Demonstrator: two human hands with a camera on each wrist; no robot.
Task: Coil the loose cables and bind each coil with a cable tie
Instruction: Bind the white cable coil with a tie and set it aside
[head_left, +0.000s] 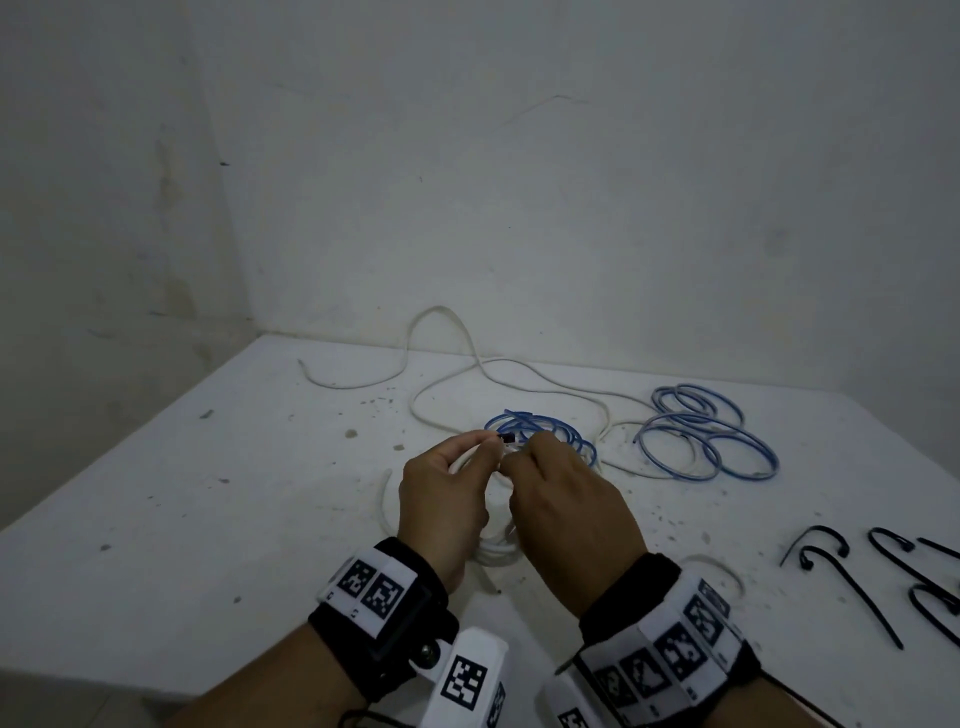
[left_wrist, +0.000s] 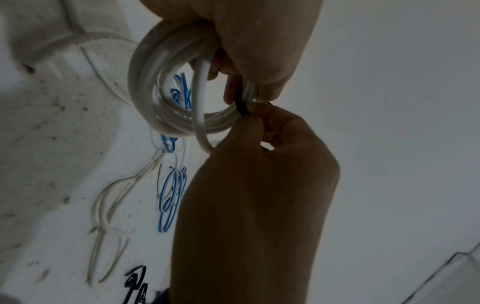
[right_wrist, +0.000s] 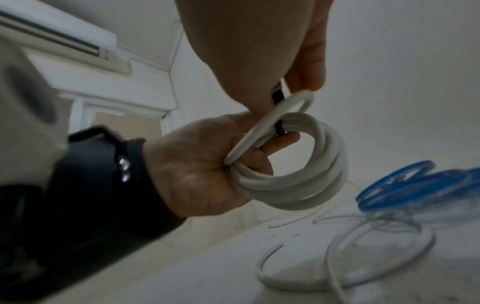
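Both wrists are banded with black straps bearing printed markers. Left hand (head_left: 441, 499): raised above the white table (head_left: 208, 493), fingers curled round a white cable coil (right_wrist: 306, 174), which is held clear of the surface. Right hand (head_left: 566, 499): set just beside the left, thumb and fingertips pinched on a black cable tie (left_wrist: 242, 105) wrapped across the coil's strands. Whether the tie is fastened cannot be made out; most of it is hidden by fingers. Loose white cable (head_left: 467, 364) is trailed across the table behind the hands. Blue cable loops (head_left: 706, 436) are lain farther right, another blue bundle (head_left: 545, 431) partly hidden behind the hands. Spare black ties (head_left: 852, 577) are grouped at the right edge, some cut off by the frame.
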